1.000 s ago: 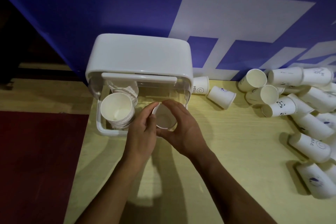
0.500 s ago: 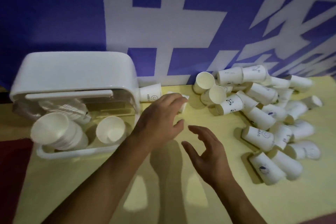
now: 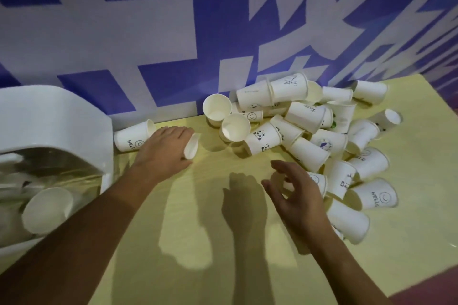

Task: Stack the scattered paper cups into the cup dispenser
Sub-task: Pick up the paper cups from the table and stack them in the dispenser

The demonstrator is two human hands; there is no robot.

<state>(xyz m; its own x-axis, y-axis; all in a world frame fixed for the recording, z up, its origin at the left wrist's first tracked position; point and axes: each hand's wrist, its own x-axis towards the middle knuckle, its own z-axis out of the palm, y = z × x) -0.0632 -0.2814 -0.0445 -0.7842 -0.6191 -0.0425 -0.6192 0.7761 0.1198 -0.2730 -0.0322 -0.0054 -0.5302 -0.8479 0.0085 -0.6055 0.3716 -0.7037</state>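
The white cup dispenser (image 3: 52, 124) stands at the left with its front open, and a stack of paper cups (image 3: 47, 208) lies inside it. My left hand (image 3: 163, 151) lies over a white paper cup (image 3: 192, 147) on its side, fingers curled round it; only the cup's rim shows. My right hand (image 3: 295, 193) hovers with fingers spread, holding nothing, just above a smiley-printed cup (image 3: 318, 181) at the near edge of the pile of scattered cups (image 3: 309, 116).
A "HELLO" cup (image 3: 131, 138) lies against the dispenser's right side, just left of my left hand. The yellow table (image 3: 198, 218) ends at a blue and white banner wall (image 3: 148, 32) behind. Red floor (image 3: 436, 290) shows beyond the table's right front edge.
Both hands left the dispenser after dropping a cup inside. My left hand moved right and closed over a lying cup; my right hand moved toward the pile. The view swung right.
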